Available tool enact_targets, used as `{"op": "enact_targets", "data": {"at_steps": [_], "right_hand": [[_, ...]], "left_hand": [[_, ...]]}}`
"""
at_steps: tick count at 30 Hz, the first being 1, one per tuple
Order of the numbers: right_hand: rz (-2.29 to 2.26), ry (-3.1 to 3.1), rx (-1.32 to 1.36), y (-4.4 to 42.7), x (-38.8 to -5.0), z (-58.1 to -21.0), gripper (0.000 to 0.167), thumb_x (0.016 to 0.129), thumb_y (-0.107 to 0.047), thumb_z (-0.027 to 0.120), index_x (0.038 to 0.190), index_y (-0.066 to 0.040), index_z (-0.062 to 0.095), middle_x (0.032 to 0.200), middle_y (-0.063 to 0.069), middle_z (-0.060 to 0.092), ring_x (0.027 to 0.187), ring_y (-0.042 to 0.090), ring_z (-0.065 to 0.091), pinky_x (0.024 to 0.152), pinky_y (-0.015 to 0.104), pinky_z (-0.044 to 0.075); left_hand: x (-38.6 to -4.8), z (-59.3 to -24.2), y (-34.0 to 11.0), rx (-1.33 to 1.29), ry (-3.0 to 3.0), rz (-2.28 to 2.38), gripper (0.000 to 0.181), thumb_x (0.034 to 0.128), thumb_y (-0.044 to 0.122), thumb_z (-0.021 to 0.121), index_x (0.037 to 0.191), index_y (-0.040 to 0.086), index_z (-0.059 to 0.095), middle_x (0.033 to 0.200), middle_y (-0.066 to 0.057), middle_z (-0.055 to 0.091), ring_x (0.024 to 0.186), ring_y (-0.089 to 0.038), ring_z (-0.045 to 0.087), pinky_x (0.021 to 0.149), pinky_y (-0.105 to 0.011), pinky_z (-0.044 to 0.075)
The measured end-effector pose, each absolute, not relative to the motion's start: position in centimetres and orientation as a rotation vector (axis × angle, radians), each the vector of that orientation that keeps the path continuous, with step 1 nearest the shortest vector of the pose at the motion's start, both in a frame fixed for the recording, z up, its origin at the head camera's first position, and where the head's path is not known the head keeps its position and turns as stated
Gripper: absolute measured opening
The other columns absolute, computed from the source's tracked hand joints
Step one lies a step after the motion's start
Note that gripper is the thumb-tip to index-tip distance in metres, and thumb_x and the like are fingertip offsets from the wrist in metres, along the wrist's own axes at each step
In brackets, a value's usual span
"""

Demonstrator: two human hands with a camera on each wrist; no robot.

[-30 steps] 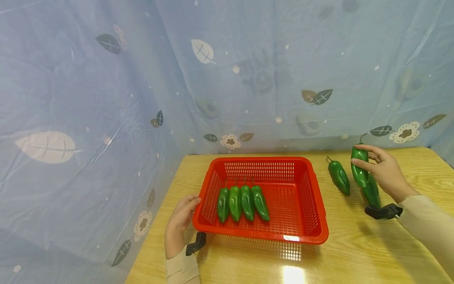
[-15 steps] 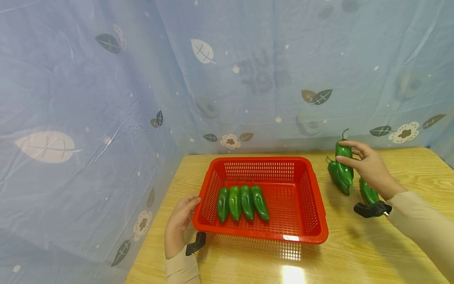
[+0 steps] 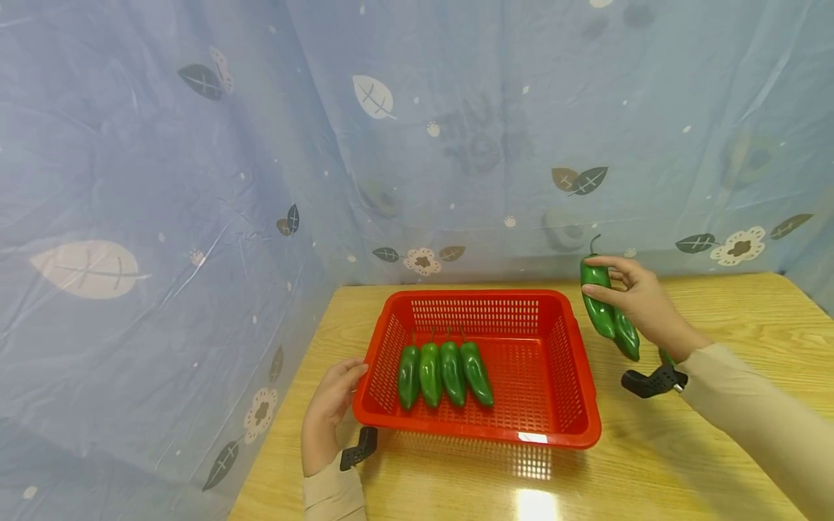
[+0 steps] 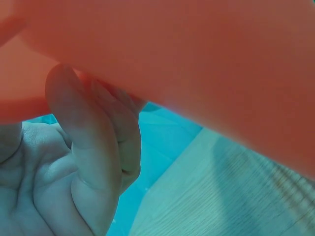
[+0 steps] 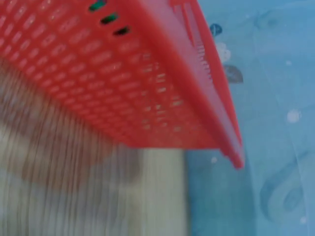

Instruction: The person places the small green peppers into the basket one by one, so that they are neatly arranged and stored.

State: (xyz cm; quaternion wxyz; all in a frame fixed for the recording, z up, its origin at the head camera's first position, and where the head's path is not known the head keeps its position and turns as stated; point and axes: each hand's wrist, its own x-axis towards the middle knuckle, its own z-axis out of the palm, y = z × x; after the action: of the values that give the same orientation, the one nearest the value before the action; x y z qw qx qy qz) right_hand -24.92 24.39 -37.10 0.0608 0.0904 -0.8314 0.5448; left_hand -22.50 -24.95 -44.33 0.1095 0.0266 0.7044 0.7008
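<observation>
In the head view, my right hand pinches a green chili pepper between thumb and fingers, stem up, just right of the red plastic basket. My left hand grips the basket's left rim. The left wrist view has that hand with its fingers against the underside of the red rim. Several green peppers lie side by side in the basket's left half, stems away from me. The right wrist view holds the basket's slotted wall but neither the right hand nor its pepper.
A second pepper lies on the wooden table partly behind the held one. A third pepper is mostly hidden by the right wrist. A blue patterned sheet hangs behind the table and along the left.
My right hand has moved left with the pepper, from above the rightmost pepper, past the other loose one, toward the basket. The left hand stays on the rim.
</observation>
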Motion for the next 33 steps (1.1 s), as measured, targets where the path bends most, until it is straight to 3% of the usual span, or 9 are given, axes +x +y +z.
{"op": "enact_targets", "data": {"at_steps": [3, 8, 14, 19, 23, 28, 33], "right_hand": [[1.660, -2.512, 0.281, 23.6, -25.1, -36.7, 0.051, 0.092, -0.027, 0.062, 0.139, -0.016, 0.044, 0.127, -0.003, 0.044, 0.096, -0.010, 0.057, 0.071, 0.024, 0.052], [1.674, -2.548, 0.296, 22.3, -25.3, -36.1, 0.054, 0.091, -0.031, 0.062, 0.139, -0.017, 0.043, 0.136, 0.005, 0.037, 0.098, -0.006, 0.056, 0.077, 0.026, 0.051], [1.673, -2.570, 0.341, 21.1, -25.6, -35.9, 0.056, 0.090, -0.035, 0.063, 0.139, -0.016, 0.044, 0.146, 0.012, 0.027, 0.109, 0.007, 0.053, 0.077, 0.026, 0.052], [1.731, -2.544, 0.417, 19.7, -26.2, -36.2, 0.054, 0.091, -0.029, 0.063, 0.138, -0.009, 0.044, 0.143, 0.019, 0.025, 0.113, 0.028, 0.053, 0.073, 0.028, 0.054], [1.719, -2.578, 0.405, 18.5, -26.7, -36.5, 0.054, 0.090, -0.030, 0.065, 0.136, -0.009, 0.046, 0.144, 0.021, 0.024, 0.120, 0.041, 0.044, 0.077, 0.034, 0.053], [1.685, -2.611, 0.405, 17.1, -26.9, -36.8, 0.052, 0.089, -0.032, 0.065, 0.134, -0.012, 0.050, 0.143, 0.021, 0.027, 0.124, 0.043, 0.037, 0.081, 0.043, 0.051], [1.705, -2.605, 0.431, 15.9, -27.2, -37.5, 0.051, 0.089, -0.031, 0.066, 0.133, -0.010, 0.051, 0.142, 0.021, 0.028, 0.123, 0.042, 0.038, 0.080, 0.042, 0.052]], "left_hand": [[-22.5, -44.3, -25.0, 0.072, 2.073, 2.059, 0.033, 0.0979, 0.007, 0.044, 0.120, -0.018, 0.044, 0.084, -0.001, 0.066, 0.078, -0.012, 0.066, 0.070, -0.028, 0.056], [-22.4, -44.4, -25.0, 0.075, 2.070, 2.062, 0.034, 0.0979, 0.007, 0.043, 0.120, -0.018, 0.044, 0.084, -0.001, 0.067, 0.078, -0.012, 0.067, 0.070, -0.028, 0.056], [-22.3, -44.5, -25.1, 0.077, 2.054, 2.062, 0.036, 0.0980, 0.008, 0.044, 0.122, -0.019, 0.042, 0.085, 0.000, 0.067, 0.079, -0.012, 0.067, 0.070, -0.027, 0.056], [-22.3, -44.3, -25.0, 0.075, 2.057, 2.062, 0.037, 0.0977, 0.009, 0.045, 0.122, -0.019, 0.042, 0.086, -0.001, 0.067, 0.079, -0.013, 0.067, 0.070, -0.028, 0.056], [-22.3, -44.0, -25.0, 0.073, 2.060, 2.063, 0.036, 0.0976, 0.009, 0.045, 0.121, -0.019, 0.043, 0.086, -0.002, 0.066, 0.079, -0.013, 0.067, 0.070, -0.028, 0.056], [-22.4, -44.1, -25.0, 0.068, 2.061, 2.074, 0.032, 0.0973, 0.008, 0.046, 0.118, -0.017, 0.046, 0.084, -0.001, 0.066, 0.077, -0.013, 0.067, 0.069, -0.028, 0.056], [-22.4, -44.3, -24.9, 0.032, 2.074, 2.090, 0.027, 0.0970, 0.008, 0.046, 0.113, -0.013, 0.049, 0.082, -0.001, 0.066, 0.075, -0.013, 0.067, 0.068, -0.028, 0.056]]}}
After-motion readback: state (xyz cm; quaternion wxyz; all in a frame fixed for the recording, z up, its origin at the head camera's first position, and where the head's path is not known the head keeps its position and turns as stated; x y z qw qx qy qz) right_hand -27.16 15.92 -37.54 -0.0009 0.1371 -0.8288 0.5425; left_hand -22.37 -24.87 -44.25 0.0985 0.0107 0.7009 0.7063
